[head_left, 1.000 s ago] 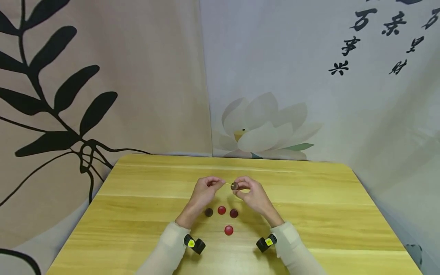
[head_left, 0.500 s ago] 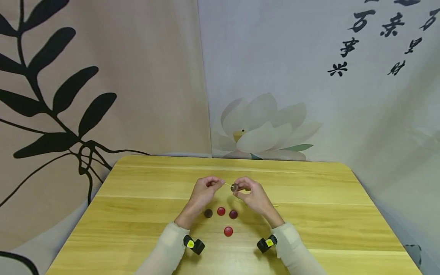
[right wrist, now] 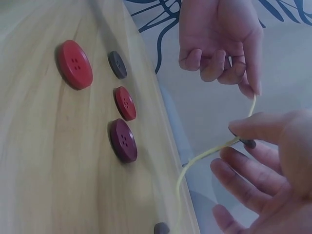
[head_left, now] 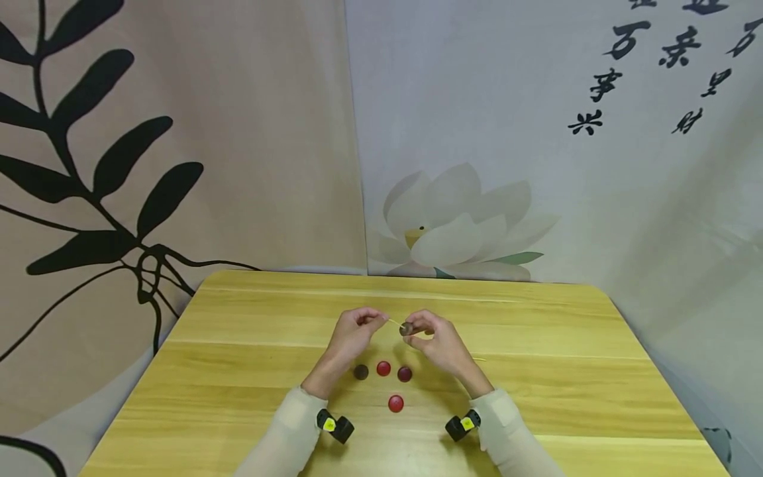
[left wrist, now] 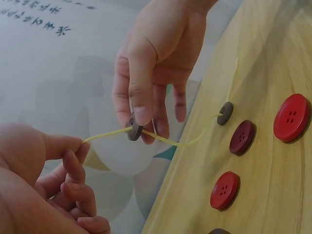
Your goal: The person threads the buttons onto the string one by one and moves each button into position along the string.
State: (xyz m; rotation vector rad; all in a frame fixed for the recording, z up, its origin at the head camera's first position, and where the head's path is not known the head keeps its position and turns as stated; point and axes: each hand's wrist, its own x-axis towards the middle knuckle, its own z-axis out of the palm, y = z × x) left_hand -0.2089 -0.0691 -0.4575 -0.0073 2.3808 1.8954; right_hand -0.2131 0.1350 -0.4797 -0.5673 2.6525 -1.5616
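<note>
Above the yellow wooden table's far half, a round brown button is pinched by the right hand, seemingly for steadiness. Its thin yellow cord is pinched by the left hand.

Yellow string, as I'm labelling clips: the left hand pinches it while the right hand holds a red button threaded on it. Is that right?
Not quite: the button the right hand holds is brown, not red, as the left wrist view shows. It is threaded on the yellow string, which the left hand pinches.
</note>
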